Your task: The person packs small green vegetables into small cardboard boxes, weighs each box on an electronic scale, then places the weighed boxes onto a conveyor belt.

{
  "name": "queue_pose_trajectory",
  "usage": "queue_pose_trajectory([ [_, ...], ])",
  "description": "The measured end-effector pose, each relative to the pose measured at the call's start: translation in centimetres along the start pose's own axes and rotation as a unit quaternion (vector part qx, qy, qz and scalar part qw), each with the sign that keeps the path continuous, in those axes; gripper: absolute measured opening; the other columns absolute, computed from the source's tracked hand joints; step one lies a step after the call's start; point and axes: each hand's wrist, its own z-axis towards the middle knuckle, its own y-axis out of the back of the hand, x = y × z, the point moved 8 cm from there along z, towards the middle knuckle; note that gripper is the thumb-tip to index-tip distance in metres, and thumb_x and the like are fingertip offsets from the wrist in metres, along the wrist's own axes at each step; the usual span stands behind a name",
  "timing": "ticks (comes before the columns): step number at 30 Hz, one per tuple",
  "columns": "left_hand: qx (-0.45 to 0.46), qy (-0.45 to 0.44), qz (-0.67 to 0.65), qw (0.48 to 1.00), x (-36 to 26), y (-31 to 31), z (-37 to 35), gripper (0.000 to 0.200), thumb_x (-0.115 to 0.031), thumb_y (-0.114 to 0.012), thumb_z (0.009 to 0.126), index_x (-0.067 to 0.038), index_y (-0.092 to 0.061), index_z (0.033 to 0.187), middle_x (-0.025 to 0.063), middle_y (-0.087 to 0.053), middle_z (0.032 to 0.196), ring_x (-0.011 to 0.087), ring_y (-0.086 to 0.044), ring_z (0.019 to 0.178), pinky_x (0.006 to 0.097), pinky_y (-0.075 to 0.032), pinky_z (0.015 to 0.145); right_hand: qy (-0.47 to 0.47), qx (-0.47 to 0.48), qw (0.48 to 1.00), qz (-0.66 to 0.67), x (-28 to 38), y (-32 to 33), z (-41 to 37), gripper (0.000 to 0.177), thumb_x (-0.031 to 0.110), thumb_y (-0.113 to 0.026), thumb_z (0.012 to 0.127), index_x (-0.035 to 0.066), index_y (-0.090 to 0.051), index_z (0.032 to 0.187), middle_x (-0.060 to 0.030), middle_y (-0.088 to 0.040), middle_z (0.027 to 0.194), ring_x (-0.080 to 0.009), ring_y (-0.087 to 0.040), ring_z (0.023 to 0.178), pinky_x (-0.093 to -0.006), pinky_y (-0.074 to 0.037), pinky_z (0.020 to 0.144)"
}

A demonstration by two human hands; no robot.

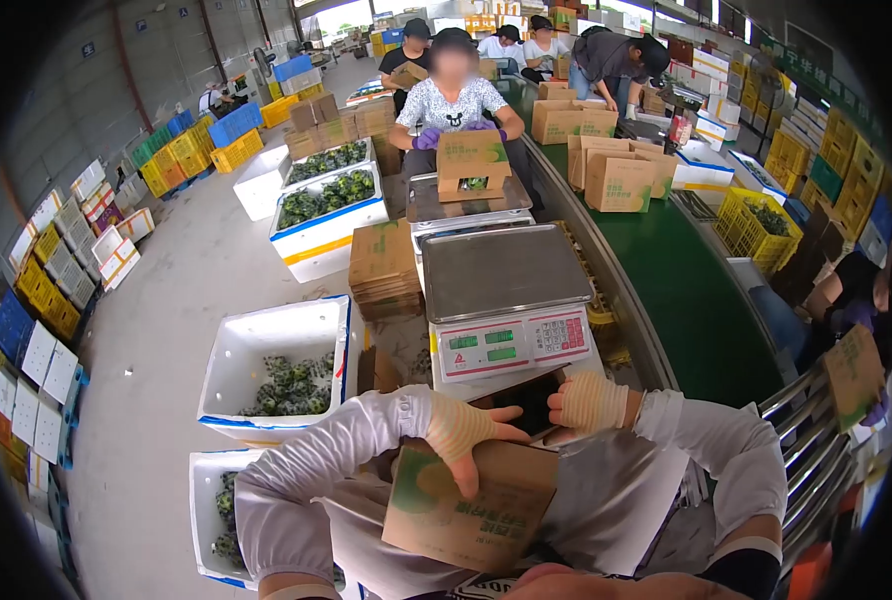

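A printed cardboard box (pixel 471 510) leans on my lap, tilted. My left hand (pixel 466 425), in a striped fingerless glove, has its fingers spread, with the thumb lying on the box's upper face. Its forefinger reaches over a dark, flat, phone-like slab (pixel 534 405) at the near edge of the scale table. My right hand (pixel 591 403), gloved the same way, is closed with curled fingers at the right edge of that slab. Just beyond both hands stands a digital scale (pixel 506 300) with a bare metal pan and lit green displays.
White foam crates (pixel 216 375) holding dark green produce stand at the left, beside stacked flat cartons (pixel 384 265). A green conveyor (pixel 666 285) carrying cardboard boxes (pixel 621 180) runs along the right. Facing me, a person (pixel 453 110) in purple gloves holds a box; other people work nearby.
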Motion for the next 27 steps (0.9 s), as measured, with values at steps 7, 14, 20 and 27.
queue_pose_trajectory([
  [7, 0.07, 0.052, -0.048, 0.995, 1.9, 0.4, 0.5, 0.115, -0.045, -0.083, 0.062, -0.017, -0.021, 0.154, 0.0206, -0.013, 0.158, 0.0393, -0.025, 0.143, 0.0442, -0.031, 0.114, -0.027, -0.122, 0.99, 0.066, -1.9, 2.3, -2.7, 0.032, 0.043, -0.066, 0.082, 0.012, -0.058, 0.085, -0.0053, -0.049, 0.085, -0.0247, -0.055, 0.08, -0.0382, -0.044, 0.073],
  [14, 0.051, 0.125, 0.005, 0.991, -0.6, 1.2, -3.1, 0.112, -0.045, -0.082, 0.062, -0.023, -0.022, 0.154, 0.0198, -0.017, 0.157, 0.0384, -0.031, 0.141, 0.0462, -0.035, 0.112, -0.067, -0.189, 0.962, 0.184, -4.3, 1.8, -5.1, 0.037, 0.039, -0.075, 0.073, 0.014, -0.065, 0.098, -0.0039, -0.053, 0.096, -0.0264, -0.056, 0.09, -0.0406, -0.044, 0.08],
  [20, -0.02, 0.062, -0.073, 0.995, 1.6, -0.9, -5.7, 0.117, -0.042, -0.085, 0.059, -0.007, -0.023, 0.152, 0.0206, -0.027, 0.151, 0.0346, -0.038, 0.135, 0.0425, -0.036, 0.109, -0.11, -0.307, 0.914, 0.24, -5.4, 0.6, -6.9, 0.08, 0.033, -0.087, 0.063, 0.014, -0.052, 0.132, -0.0151, -0.049, 0.134, -0.0353, -0.051, 0.12, -0.0432, -0.044, 0.099],
  [27, -0.319, -0.285, -0.638, 0.641, 11.3, -10.2, -11.9, 0.093, -0.038, -0.081, 0.073, -0.003, -0.035, 0.147, 0.0187, -0.054, 0.134, 0.0305, -0.054, 0.122, 0.0444, -0.042, 0.105, -0.258, -0.17, 0.812, 0.495, -6.0, -6.0, -4.9, 0.14, 0.021, -0.093, 0.058, 0.015, 0.008, 0.155, -0.019, -0.036, 0.149, -0.0291, -0.04, 0.135, -0.0358, -0.035, 0.111],
])
